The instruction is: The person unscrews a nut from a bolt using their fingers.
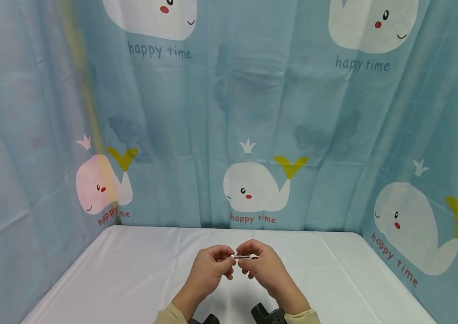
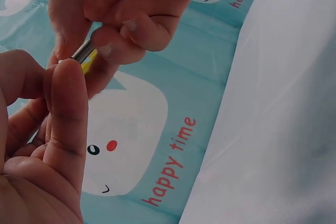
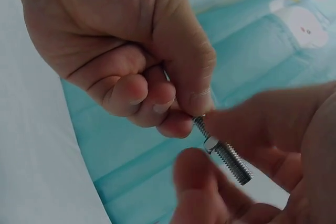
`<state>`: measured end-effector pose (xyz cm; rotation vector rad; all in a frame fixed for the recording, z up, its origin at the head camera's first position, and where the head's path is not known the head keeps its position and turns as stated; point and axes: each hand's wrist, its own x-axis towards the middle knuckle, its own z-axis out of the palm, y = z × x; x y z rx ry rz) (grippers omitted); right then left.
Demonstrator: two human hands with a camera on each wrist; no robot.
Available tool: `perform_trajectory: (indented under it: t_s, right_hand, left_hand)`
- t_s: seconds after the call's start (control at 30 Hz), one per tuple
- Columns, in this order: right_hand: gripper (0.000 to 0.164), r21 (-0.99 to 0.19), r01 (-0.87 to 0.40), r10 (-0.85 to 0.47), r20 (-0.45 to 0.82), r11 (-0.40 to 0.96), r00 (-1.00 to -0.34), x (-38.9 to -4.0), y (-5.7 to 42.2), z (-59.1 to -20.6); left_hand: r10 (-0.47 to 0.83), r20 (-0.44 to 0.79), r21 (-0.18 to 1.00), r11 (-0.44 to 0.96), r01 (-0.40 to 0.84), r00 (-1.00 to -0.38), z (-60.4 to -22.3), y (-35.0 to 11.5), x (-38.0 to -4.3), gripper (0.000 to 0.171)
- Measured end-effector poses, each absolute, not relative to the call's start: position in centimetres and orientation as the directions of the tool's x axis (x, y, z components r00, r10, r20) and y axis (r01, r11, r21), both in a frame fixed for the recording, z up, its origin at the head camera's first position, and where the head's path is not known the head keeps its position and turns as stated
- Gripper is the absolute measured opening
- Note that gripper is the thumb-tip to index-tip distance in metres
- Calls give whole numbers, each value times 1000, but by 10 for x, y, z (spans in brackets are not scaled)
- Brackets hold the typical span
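A silver threaded bolt (image 1: 242, 257) lies nearly level between the two hands, above the table. Its left end is pinched between the thumb and forefinger of my left hand (image 1: 211, 266), which cover that end. A small shiny nut (image 3: 211, 145) sits partway along the bolt, with thread showing on both sides. My right hand (image 1: 264, 265) has thumb and forefinger about the nut, and the bolt's free end points toward its palm. In the left wrist view, a short stretch of the bolt (image 2: 83, 52) shows between the fingertips of both hands.
A white cloth covers the table (image 1: 131, 270). Behind and at both sides hangs a blue curtain (image 1: 164, 180) printed with whales. Black devices (image 1: 268, 314) are at the wrists, below tan sleeves (image 1: 302, 317).
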<state>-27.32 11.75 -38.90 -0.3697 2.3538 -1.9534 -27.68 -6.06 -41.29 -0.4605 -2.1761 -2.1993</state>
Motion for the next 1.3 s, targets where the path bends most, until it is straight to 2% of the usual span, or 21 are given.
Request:
perform_trajectory:
  t_s: [0.23, 0.37, 0.5, 0.7, 0.83, 1.0, 1.13, 1.3]
  right_hand:
    - [28, -980, -122, -237, 82, 157, -968, -271, 118, -388]
    - [20, -977, -138, -234, 98, 160, -967, -272, 118, -389]
    - [35, -977, -131, -232, 90, 169, -968, -273, 118, -390]
    - [31, -981, -116, -235, 78, 155, -969, -273, 119, -392]
    - [21, -980, -133, -228, 97, 148, -969, -273, 119, -391]
    - [30, -981, -141, -260, 103, 133, -960, -272, 119, -389]
    - [31, -979, -146, -281, 102, 140, -954, -272, 119, -389]
    - [21, -972, -162, -252, 117, 169, -961, -273, 118, -391]
  left_hand:
    - [202, 228, 974, -43, 224, -953, -413, -59, -278, 10]
    - [203, 222, 975, -44, 217, -954, -415, -60, -279, 11]
    - [201, 220, 975, -30, 218, -955, -415, -61, -280, 11]
    - [192, 224, 974, -35, 222, -955, -415, -61, -279, 12]
    - [195, 228, 974, -37, 225, -954, -415, -61, -279, 11]
    - [196, 229, 973, -30, 228, -953, -415, -63, -279, 9]
    - [195, 234, 972, -28, 233, -953, -415, -63, -279, 9]
    - [196, 228, 974, -37, 225, -954, -415, -63, -279, 10]
